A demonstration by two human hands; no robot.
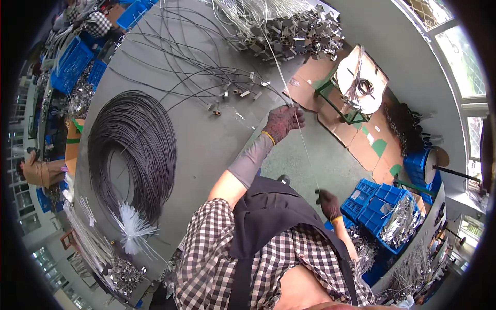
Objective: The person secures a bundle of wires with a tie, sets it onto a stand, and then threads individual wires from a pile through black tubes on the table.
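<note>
A thin white cable (307, 145) stretches from the pile of white strands at the far side, through my left hand, down toward my right hand. My left hand (282, 124), in a dark reddish work glove, is closed around it past the table's edge. Lower and to the right, my right hand (329, 204), in a similar glove, has its fingers pinched together where the cable's near end seems to lie. Beside my left hand, several small metal pieces (242, 93) lie on the grey table (201, 150) at the ends of black cables.
A big coil of black cable (160, 150) lies on the left of the table. Metal clips (305, 36) are heaped at the far side. Right of me are a green-framed stand (341, 106), flattened cardboard (356, 144) and blue crates (374, 201). A bundle of white strands (134, 227) sits near left.
</note>
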